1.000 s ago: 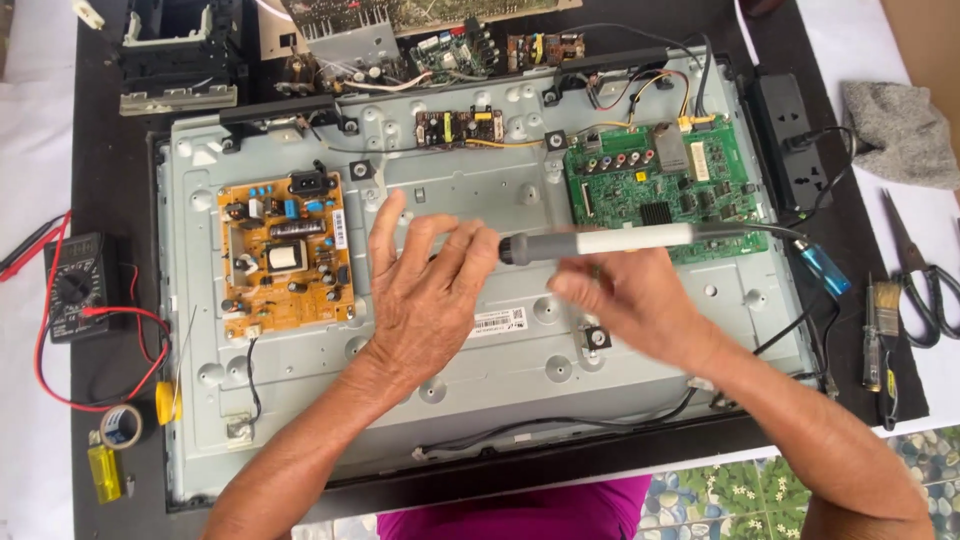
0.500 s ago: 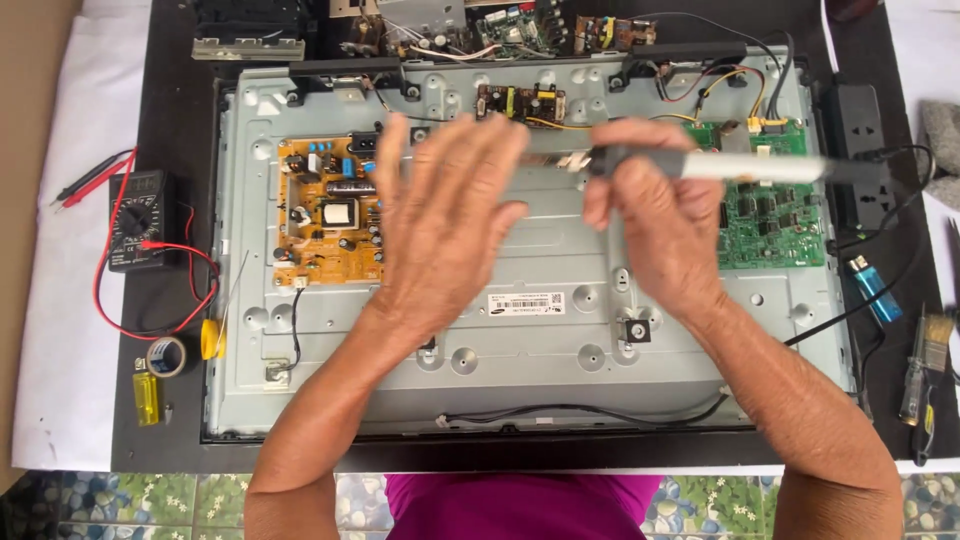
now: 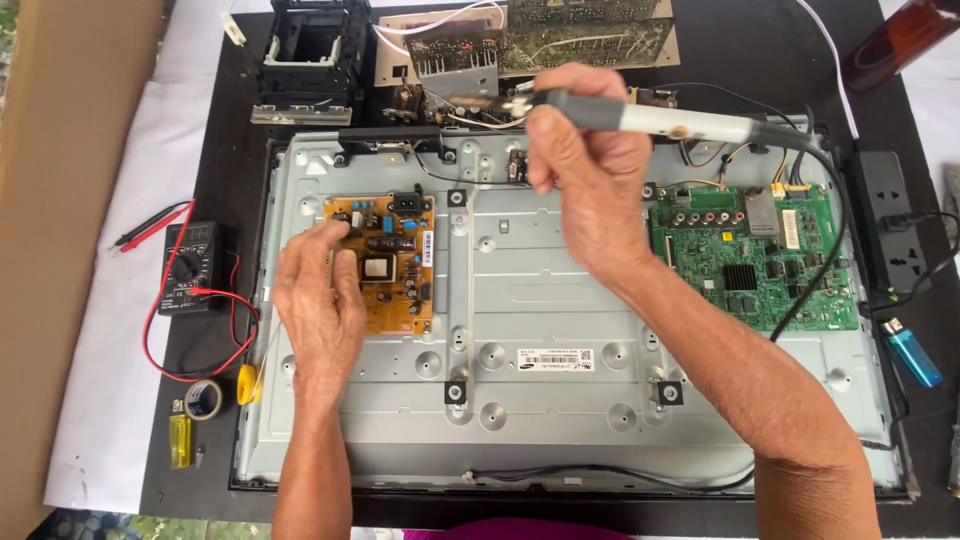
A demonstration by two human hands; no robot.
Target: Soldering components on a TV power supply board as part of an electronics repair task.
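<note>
A flat-screen set lies open, its grey metal back panel (image 3: 560, 300) facing up. My left hand (image 3: 320, 300) rests on the left edge of the orange power board (image 3: 385, 262), fingertips touching its components. My right hand (image 3: 585, 175) is raised over the panel's upper middle, gripping a grey soldering iron (image 3: 660, 120) whose tip points left toward the loose boards at the top. Its black cable (image 3: 815, 250) trails right across the green main board (image 3: 755, 255).
A black multimeter (image 3: 188, 268) with red leads lies left of the panel, with a tape roll (image 3: 204, 400) and a yellow tool (image 3: 248, 384) below it. A power strip (image 3: 890, 235) and a blue lighter (image 3: 912, 352) sit at right. Dismantled boards (image 3: 560, 40) and a black frame (image 3: 308, 55) lie behind.
My left hand moved from mid-panel leftward onto the orange board. My right hand with the iron rose toward the top edge. The camera view shifted right and down.
</note>
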